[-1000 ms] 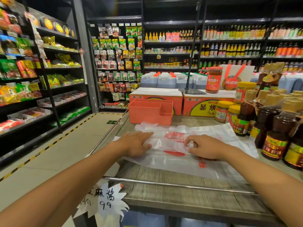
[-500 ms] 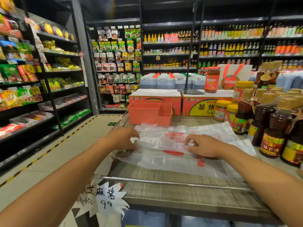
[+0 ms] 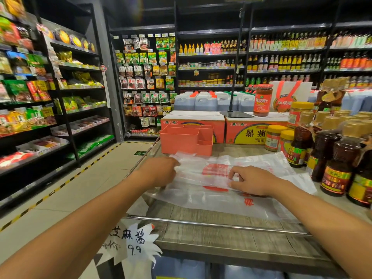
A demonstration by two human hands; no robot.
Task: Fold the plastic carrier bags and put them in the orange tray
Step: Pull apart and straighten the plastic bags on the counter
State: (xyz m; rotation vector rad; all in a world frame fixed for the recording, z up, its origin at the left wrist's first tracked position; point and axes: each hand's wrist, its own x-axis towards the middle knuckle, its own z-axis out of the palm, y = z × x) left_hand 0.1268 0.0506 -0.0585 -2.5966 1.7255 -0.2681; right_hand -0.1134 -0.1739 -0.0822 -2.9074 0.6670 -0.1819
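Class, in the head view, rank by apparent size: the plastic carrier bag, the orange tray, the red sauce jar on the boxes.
Largest: plastic carrier bag.
Then: orange tray.
Smallest: red sauce jar, though it stands farther back, so its true size is unsure.

The left hand (image 3: 161,172) and the right hand (image 3: 253,180) are bare. Behind each wrist a bare forearm runs back to the lower edge of the picture, so any sleeve lies out of view. The forearms are smooth and broaden away from the hands, and blur softens the fingers, so nails and fine marks cannot be told.
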